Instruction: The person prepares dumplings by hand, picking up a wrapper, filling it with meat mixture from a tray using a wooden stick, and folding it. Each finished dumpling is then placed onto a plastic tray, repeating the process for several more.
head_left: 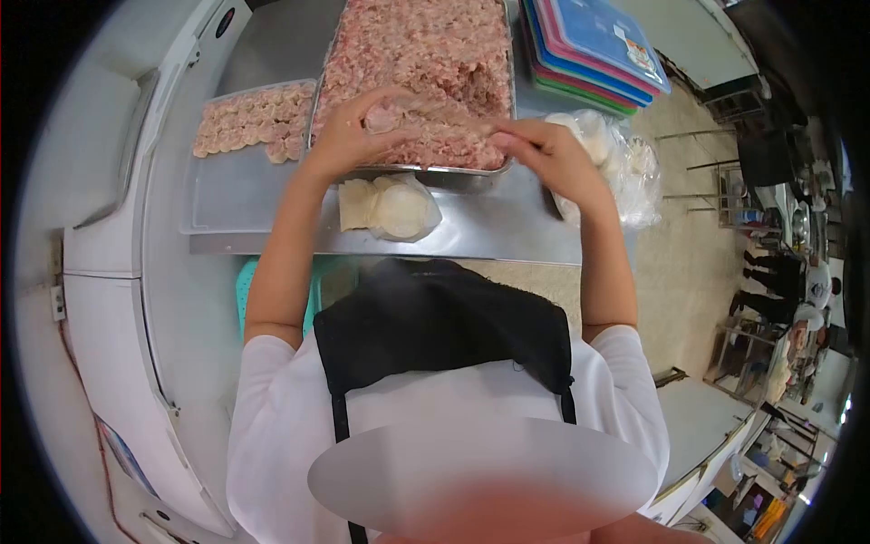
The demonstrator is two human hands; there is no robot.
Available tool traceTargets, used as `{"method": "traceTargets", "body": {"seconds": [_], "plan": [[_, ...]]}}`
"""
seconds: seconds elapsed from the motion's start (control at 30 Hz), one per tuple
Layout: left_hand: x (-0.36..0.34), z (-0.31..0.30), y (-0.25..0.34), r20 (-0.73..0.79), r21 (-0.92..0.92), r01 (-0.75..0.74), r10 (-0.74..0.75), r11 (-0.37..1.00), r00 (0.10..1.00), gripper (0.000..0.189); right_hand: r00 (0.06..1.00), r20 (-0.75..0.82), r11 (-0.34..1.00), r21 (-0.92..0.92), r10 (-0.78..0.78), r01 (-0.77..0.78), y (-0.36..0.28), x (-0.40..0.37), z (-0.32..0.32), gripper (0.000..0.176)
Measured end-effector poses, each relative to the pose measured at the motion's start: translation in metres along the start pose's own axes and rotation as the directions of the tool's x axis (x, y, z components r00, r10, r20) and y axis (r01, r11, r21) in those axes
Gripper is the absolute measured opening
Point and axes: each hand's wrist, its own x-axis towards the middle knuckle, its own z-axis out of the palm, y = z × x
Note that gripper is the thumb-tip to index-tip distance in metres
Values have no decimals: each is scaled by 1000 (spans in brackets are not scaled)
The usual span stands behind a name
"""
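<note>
A deep metal tray (313, 122) full of pinkish minced meat (417, 54) lies in front of me. Over its near left side, my left hand (349, 136) curls around a small wrapper with meat (384, 118). My right hand (548, 154) is at the tray's near right corner, thumb and fingers pinched together. Something thin and blurred seems to extend from them over the meat, too smeared to name. Stacked round dough wrappers (399, 208) sit in a clear bag just below the tray, on the metal table (489, 222).
To the left, a translucent plastic tray (236, 199) holds rows of filled dumplings (258, 118). Coloured lids or trays (594, 54) are stacked at the back right. Bagged wrappers (616, 168) lie near my right wrist. A turquoise basket (245, 295) stands below the table edge. Other people (788, 286) stand far right.
</note>
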Motion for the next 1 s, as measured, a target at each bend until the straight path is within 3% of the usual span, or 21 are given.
{"method": "traceTargets", "body": {"seconds": [0.07,0.13,0.23,0.27,0.37,0.5,0.53,0.6,0.67,0.77,0.87,0.93,1.0], "plan": [[3,-6,-5,178,-28,43,-37,999,983,50,997,31,995,-65,-69,71,-10,7,33,31],[2,-14,-23,164,70,43,-54,997,985,51,982,41,961,-199,-186,190,-7,13,43,28],[-13,-17,-39,17,149,49,-52,988,998,56,986,-26,835,-536,-165,125,-32,12,29,25],[-17,-20,-41,-53,161,53,-45,985,998,58,977,-114,801,-594,-178,76,-46,8,35,24],[-23,-42,-44,6,223,-40,39,974,999,63,976,-92,735,-672,-199,87,-75,11,72,24],[-40,-73,-28,61,50,147,-150,988,987,65,937,-163,799,-579,-308,162,-79,24,71,21],[-49,-83,-15,59,-36,231,-228,972,972,62,961,-172,868,-484,-218,110,-91,23,71,23],[-59,-94,-15,73,-141,188,-179,972,981,54,946,-172,880,-442,-276,176,-101,26,92,24],[-63,-104,-34,67,-175,-71,84,982,994,45,957,-107,844,-504,-269,181,-103,34,121,27],[-79,-121,-62,35,11,37,-38,999,999,36,983,-73,911,-393,-169,127,-98,46,151,29],[-97,-151,-75,36,-152,370,-369,917,929,39,966,-189,968,-215,-175,133,-86,45,158,27],[-111,-168,-95,-83,-17,320,-320,947,944,41,942,-302,989,-63,-149,136,-80,37,162,29],[-127,-182,-133,-125,25,334,-329,942,936,43,934,-337,990,112,120,-87,-63,21,165,31]]}}
